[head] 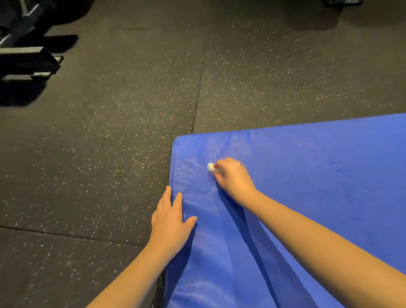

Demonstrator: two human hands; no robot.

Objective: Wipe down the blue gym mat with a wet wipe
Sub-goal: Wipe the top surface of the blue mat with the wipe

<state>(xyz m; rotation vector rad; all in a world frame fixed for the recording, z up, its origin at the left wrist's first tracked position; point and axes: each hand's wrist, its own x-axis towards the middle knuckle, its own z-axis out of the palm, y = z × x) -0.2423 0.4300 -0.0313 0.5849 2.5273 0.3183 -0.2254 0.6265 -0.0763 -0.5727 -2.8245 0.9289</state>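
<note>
The blue gym mat (307, 175) lies on the floor and fills the lower right of the head view, its far left corner near the middle. My right hand (232, 178) grips a small balled white wet wipe (210, 166) and holds it against the mat close to that corner. The mat surface around the wipe looks damp and shiny. My left hand (171, 217) rests flat on the mat's left edge, fingers straight and spread, with the thumb on top of the mat.
Dark speckled rubber flooring (109, 143) surrounds the mat, with a seam running up from the mat's corner. Black gym equipment frames (28, 59) stand at the far left. Another dark object (342, 2) sits at the top right edge.
</note>
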